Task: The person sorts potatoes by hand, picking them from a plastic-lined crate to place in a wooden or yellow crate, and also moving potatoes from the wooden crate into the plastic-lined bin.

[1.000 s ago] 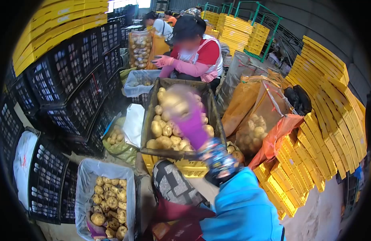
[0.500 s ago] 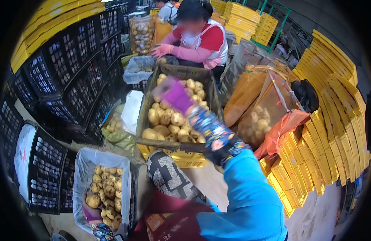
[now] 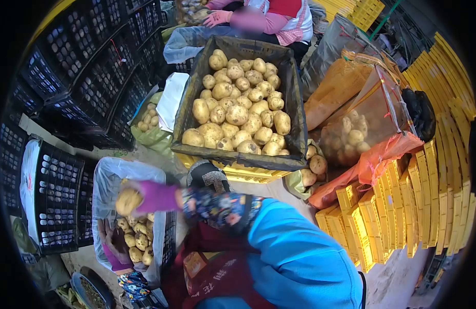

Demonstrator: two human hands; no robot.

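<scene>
A potato (image 3: 128, 201) is in the grip of my right hand (image 3: 154, 197), which wears a purple glove and is over the lined crate's upper part. My left hand (image 3: 113, 250), gloved too, reaches into the left side of this crate (image 3: 103, 177), beside the potatoes (image 3: 140, 240); its fingers are dark and blurred, and I cannot make out their grip. Ahead stands a large dark-lined crate (image 3: 300, 103) full of potatoes (image 3: 237, 115).
Black crates (image 3: 88, 67) are stacked at the left. On the right are a mesh bag (image 3: 351, 131) of potatoes and stacked yellow crates (image 3: 402, 190). Across the large crate, a person in pink gloves (image 3: 217, 18) sits. A blue basin (image 3: 91, 291) is at lower left.
My right hand has moved from above the large crate down and left to the lined crate, with a potato in it. The view has tilted downward. The large potato by my left hand no longer shows there.
</scene>
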